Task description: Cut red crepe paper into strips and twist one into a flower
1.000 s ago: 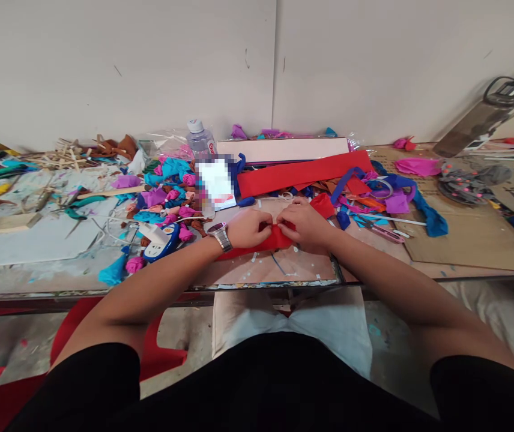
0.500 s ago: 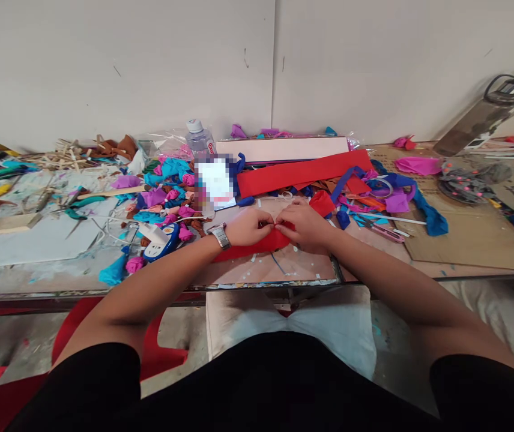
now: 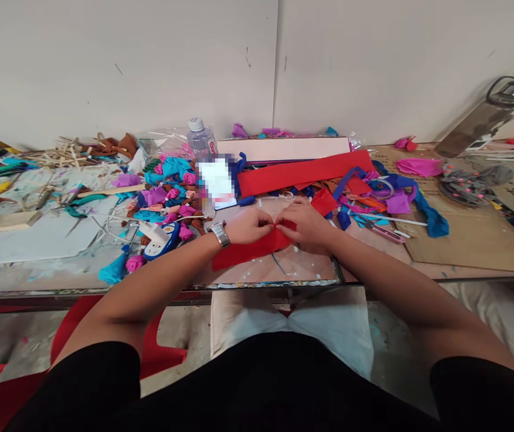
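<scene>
A red crepe paper strip lies slantwise near the table's front edge, its upper edge pinched by both hands. My left hand, with a metal watch at the wrist, is closed on that edge with thumb and forefinger. Right beside it, my right hand grips the same strip, the fingertips of the two hands nearly touching. The paper is gathered where they meet, and part of it is hidden under the fingers. Behind the hands rests a longer stack of red crepe paper. A small folded red piece sits beside my right hand.
Left of my hands are a phone, a water bottle, a blue-white power strip and many rolled paper flowers. To the right are a pink craft knife, a tape roll, cardboard and a leaning tumbler.
Both hands stay pinched at nearly the same spot. The left part of the red strip shows a little more below my left wrist. The view has shifted very slightly.
</scene>
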Motion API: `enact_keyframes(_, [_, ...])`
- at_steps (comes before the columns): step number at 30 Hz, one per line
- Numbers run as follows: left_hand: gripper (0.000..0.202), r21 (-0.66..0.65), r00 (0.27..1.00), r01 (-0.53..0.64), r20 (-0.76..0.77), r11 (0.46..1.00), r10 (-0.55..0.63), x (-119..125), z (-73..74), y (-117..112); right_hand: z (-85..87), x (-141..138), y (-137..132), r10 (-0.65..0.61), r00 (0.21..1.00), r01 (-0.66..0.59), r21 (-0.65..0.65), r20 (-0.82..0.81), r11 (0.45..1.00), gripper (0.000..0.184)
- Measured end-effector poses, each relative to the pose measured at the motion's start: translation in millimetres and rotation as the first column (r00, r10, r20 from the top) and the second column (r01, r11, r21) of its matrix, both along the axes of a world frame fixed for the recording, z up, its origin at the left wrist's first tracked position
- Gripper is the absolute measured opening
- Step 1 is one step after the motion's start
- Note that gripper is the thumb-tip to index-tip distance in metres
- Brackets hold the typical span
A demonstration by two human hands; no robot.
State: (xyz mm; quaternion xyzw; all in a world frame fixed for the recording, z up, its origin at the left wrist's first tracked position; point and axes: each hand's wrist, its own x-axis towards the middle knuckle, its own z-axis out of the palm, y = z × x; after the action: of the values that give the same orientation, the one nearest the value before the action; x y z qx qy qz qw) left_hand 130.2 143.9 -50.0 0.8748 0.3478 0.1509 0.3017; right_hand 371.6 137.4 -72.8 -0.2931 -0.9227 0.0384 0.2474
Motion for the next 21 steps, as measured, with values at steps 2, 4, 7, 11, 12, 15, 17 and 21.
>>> enact_keyframes(2, [0.032,-0.002,1.000,0.000,0.001,1.000,0.000,0,0.0,0,-0.5,0,0,0.015,1.000,-0.015,-0.004,-0.004,1.000,0.014])
enact_keyframes(4, [0.033,-0.018,1.000,0.005,-0.003,1.000,-0.005,0,-0.6,0,-2.1,0,1,0.022,1.000,-0.022,-0.011,-0.009,1.000,0.014])
enact_keyframes(7, [0.034,-0.039,1.000,0.020,-0.002,0.999,-0.020,0,-2.3,1,-4.2,0,2,0.019,0.999,-0.020,-0.007,-0.027,1.000,0.013])
enact_keyframes(11, [0.032,-0.062,1.000,0.010,0.018,0.998,-0.009,-1,-3.8,3,-4.0,-1,3,0.025,0.998,-0.022,0.050,-0.055,0.999,0.013])
enact_keyframes(12, [0.032,-0.070,1.000,0.002,0.024,0.998,-0.001,-1,-3.9,3,-3.7,-2,3,0.026,0.998,-0.022,0.067,-0.064,0.998,0.013])
enact_keyframes(15, [0.032,-0.097,0.999,-0.030,0.035,0.995,0.034,-2,-4.6,7,-3.1,-2,4,0.027,0.996,-0.018,0.100,-0.088,0.995,0.011])
enact_keyframes(17, [0.031,-0.116,0.998,-0.053,0.034,0.992,0.057,-3,-6.1,9,-2.9,-2,4,0.025,0.996,-0.015,0.109,-0.087,0.994,0.011])
enact_keyframes(21, [0.028,-0.170,0.995,-0.057,0.066,0.984,0.069,-5,-10.5,14,-2.5,-2,3,0.024,0.997,-0.015,0.128,-0.067,0.992,0.011])
